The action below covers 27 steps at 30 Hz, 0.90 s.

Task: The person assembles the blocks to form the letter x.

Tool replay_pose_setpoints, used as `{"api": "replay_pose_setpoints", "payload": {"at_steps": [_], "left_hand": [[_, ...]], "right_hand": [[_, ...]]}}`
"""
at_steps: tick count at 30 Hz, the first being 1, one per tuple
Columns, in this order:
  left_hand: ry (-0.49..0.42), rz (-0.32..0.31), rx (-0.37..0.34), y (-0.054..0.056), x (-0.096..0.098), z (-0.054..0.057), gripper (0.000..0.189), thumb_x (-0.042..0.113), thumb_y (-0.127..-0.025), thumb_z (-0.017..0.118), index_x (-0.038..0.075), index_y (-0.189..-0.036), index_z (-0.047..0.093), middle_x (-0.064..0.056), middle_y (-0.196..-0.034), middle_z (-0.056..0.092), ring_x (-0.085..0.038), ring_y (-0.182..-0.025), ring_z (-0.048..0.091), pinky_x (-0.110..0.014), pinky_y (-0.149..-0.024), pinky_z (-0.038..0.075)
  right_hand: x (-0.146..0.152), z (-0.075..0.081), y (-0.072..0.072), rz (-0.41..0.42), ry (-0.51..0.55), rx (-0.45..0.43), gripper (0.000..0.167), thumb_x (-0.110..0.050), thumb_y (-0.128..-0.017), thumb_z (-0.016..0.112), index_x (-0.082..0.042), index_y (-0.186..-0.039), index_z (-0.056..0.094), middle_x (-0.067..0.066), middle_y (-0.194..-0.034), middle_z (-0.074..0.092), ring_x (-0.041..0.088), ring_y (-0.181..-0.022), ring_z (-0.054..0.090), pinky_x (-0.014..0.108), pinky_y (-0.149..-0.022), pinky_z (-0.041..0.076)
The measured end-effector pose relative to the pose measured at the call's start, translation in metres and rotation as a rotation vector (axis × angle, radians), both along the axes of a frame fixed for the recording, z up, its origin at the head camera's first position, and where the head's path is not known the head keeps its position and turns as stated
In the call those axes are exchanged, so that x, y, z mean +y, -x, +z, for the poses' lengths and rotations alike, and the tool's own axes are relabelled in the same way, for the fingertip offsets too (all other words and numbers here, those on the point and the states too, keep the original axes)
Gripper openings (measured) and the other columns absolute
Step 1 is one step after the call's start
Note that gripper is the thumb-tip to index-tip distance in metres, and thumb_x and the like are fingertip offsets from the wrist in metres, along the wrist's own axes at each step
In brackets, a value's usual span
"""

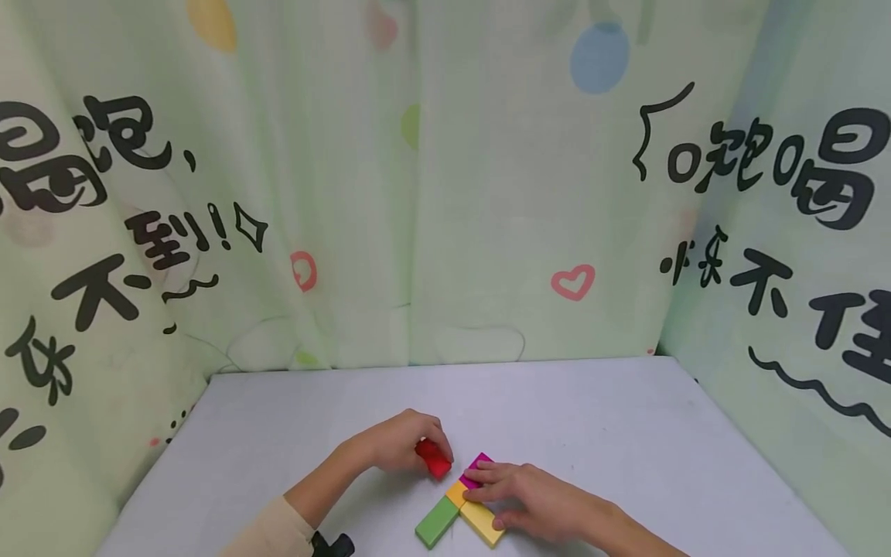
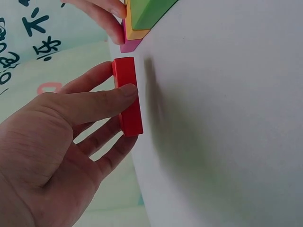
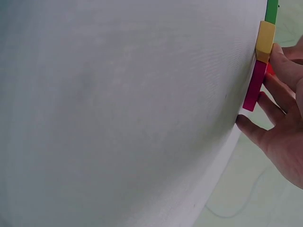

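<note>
My left hand [image 1: 407, 441] holds a red block [image 2: 127, 97] between thumb and fingers. In the left wrist view the thumb lies across its near face, with fingers behind. A shadow falls on the table beside it. To its right, my right hand [image 1: 539, 499] rests on joined blocks. Its fingers touch the magenta block [image 1: 480, 460] and reach the small orange block [image 1: 455, 493], while the thumb touches the yellow block [image 1: 479, 520]. A green block [image 1: 437, 522] extends toward the near left from the orange one. The right fingers partly cover the magenta and yellow blocks.
A white table [image 1: 599, 410] lies under the blocks. Pale green curtains [image 1: 487, 193] with black writing and coloured shapes hang behind it and at both sides. A dark object [image 1: 334, 545] is at the left wrist, by the beige sleeve [image 1: 274, 530].
</note>
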<state>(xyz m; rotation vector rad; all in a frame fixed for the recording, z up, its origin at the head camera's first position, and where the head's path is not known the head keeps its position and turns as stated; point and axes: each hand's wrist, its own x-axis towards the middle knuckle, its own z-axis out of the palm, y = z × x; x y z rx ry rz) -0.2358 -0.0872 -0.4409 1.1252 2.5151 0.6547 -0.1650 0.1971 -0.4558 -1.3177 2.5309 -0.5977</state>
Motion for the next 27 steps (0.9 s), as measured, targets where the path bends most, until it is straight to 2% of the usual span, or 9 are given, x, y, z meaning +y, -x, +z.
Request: {"api": "replay_pose_setpoints", "payload": {"at_steps": [16, 27], "left_hand": [[0.000, -0.009, -0.030, -0.0065, 0.0031, -0.0028, 0.029, 0.006, -0.088, 0.081, 0.025, -0.110, 0.080, 0.015, -0.104, 0.067, 0.003, -0.097, 0.056, -0.016, -0.084, 0.054], [0.002, -0.061, 0.040, -0.0081, 0.0063, -0.0099, 0.027, 0.005, -0.088, 0.081, 0.023, -0.109, 0.080, 0.015, -0.100, 0.067, 0.003, -0.091, 0.056, -0.014, -0.083, 0.051]], "right_hand": [[-0.0014, 0.0012, 0.0014, 0.008, -0.005, 0.014, 0.050, -0.029, -0.099, 0.070, -0.023, -0.148, 0.060, -0.002, -0.159, 0.052, 0.031, -0.149, 0.046, 0.048, -0.113, 0.048], [-0.0007, 0.0004, 0.0010, 0.025, 0.008, 0.049, 0.050, -0.026, -0.098, 0.072, -0.022, -0.147, 0.061, 0.001, -0.158, 0.053, 0.033, -0.148, 0.047, 0.047, -0.114, 0.048]]}}
